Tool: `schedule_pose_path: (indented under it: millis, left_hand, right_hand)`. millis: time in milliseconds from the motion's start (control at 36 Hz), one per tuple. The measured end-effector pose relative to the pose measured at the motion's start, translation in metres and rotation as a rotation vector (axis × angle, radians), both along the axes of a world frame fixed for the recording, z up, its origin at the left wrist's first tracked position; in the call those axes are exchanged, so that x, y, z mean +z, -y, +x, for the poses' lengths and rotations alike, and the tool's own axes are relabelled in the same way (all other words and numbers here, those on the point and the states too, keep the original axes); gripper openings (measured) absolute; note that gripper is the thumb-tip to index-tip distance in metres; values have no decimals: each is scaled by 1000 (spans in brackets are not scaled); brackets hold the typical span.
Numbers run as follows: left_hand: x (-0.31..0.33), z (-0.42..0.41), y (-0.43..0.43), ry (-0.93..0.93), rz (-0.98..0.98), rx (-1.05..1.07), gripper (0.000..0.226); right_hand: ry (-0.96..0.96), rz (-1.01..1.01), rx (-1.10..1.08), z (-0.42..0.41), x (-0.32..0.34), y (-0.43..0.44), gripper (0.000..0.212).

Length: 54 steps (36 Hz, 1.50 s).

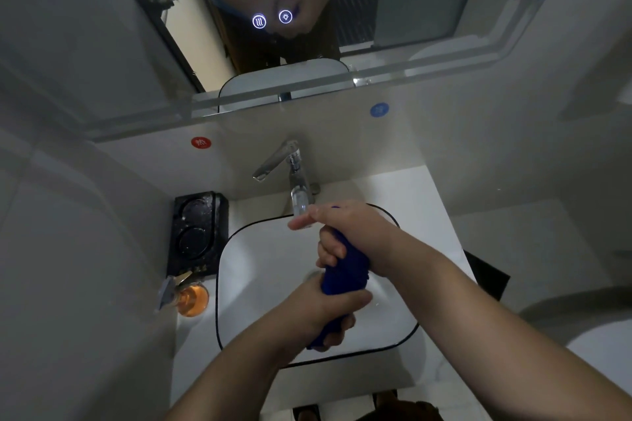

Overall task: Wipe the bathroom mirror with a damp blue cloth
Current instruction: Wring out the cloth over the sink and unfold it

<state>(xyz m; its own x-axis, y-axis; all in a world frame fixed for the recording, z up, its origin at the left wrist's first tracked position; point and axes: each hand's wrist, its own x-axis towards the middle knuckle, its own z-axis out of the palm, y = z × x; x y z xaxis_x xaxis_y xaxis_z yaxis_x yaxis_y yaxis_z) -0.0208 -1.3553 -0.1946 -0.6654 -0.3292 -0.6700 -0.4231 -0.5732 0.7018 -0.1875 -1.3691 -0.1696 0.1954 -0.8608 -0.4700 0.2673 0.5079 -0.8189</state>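
A dark blue cloth [347,275], rolled into a thick twist, hangs over the white sink basin [260,270]. My right hand [345,236] grips its upper end just below the chrome faucet [294,178]. My left hand [328,311] is closed around its lower end, near the basin's front. The cloth's middle shows between the two fists. The bathroom mirror [410,3] fills the wall above, with two lit round touch buttons [272,19] and my reflection in it.
A black tray with two round recesses [198,232] lies left of the basin. In front of it stands an amber soap pump bottle [191,299]. Red [201,142] and blue [379,110] stickers mark the backsplash. A toilet [598,345] is at the right.
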Motion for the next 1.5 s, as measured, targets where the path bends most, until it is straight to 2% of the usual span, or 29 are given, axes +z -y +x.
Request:
schedule_pose_path:
  millis: [111, 222, 278, 389, 528, 667, 806, 972, 1083, 1194, 1250, 1333, 1417, 1444, 1500]
  left_hand:
    - [-11, -5, -1, 156, -162, 14, 29]
    - [-30, -1, -1, 304, -231, -14, 51]
    - [-36, 1, -1, 322, -251, -18, 57]
    - [-44, 0, -3, 294, -388, 96, 42]
    - [-61, -9, -2, 328, -463, 246, 60]
    - [-76, -12, -5, 437, -567, 152, 56]
    - [-83, -14, 6, 498, -604, 70, 48]
    - [-91, -10, 10, 556, -615, -42, 52]
    - [-94, -9, 9, 569, -603, -39, 53]
    - [-84, -10, 3, 551, -572, -14, 48]
    - [-70, -12, 4, 500, -453, -11, 51]
    - [-39, -8, 11, 391, -142, -59, 63]
    - [-5, 3, 18, 245, 11, -36, 62]
    - [3, 5, 19, 226, -10, -13, 61]
    - [15, 10, 21, 255, -147, 32, 58]
  right_hand:
    - [31, 47, -41, 4, -12, 3, 37]
    - [60, 132, -66, 9, -32, 0, 36]
    - [44, 146, -58, 12, -39, -1, 35]
    - [56, 167, -126, 15, -47, 11, 32]
    - [67, 233, -283, 15, -56, 22, 32]
    - [-39, 279, -411, 18, -78, 18, 38]
    - [3, 398, -572, 15, -93, 23, 38]
    - [95, 544, -673, 18, -108, 19, 37]
    - [136, 623, -684, 19, -106, 18, 36]
    - [208, 617, -643, 17, -97, 16, 35]
    - [282, 607, -589, 11, -90, 13, 33]
    - [423, 601, -501, 1, -74, 5, 31]
    - [527, 560, -427, -5, -60, -2, 50]
    - [483, 542, -410, -6, -56, -5, 57]
    - [252, 477, -370, -8, -49, -11, 60]
